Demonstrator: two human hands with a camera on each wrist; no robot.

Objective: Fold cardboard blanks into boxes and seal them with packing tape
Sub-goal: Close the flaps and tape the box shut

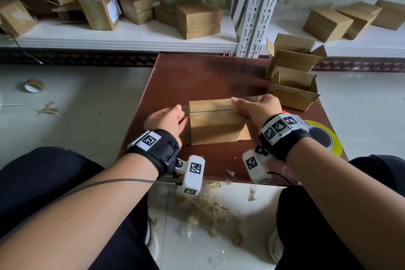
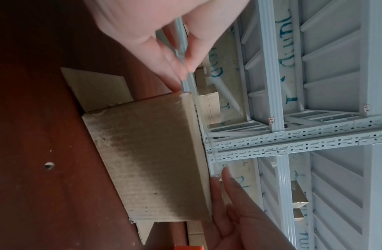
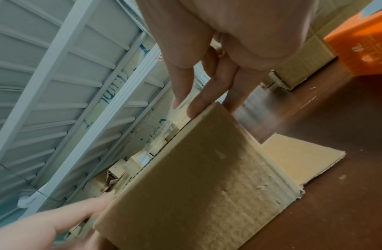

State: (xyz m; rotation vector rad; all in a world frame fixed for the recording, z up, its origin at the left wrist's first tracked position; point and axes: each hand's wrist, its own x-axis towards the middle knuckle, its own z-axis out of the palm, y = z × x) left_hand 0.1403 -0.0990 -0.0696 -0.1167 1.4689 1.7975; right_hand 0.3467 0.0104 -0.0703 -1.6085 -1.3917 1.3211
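- Cardboard box [image 1: 215, 120] sits mid-table [image 1: 197, 76], top flaps closed, bottom flaps splayed flat.
- Left hand [image 1: 167, 119] at box's left end, fingertips pinching a clear tape strip [image 2: 191, 88].
- Right hand [image 1: 256, 108] at box's right end, pinching the strip's other end.
- Tape roll [image 1: 326, 136] right of box; two open boxes [image 1: 292, 81] behind it.

box [image 1: 213, 120] mid-table [image 1: 197, 76] — open boxes [image 1: 293, 76] behind-right, tape roll [image 1: 328, 136] right

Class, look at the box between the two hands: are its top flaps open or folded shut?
Folded shut. On the box the two top flaps meet flat along a centre seam; a strip of clear tape is stretched over it.
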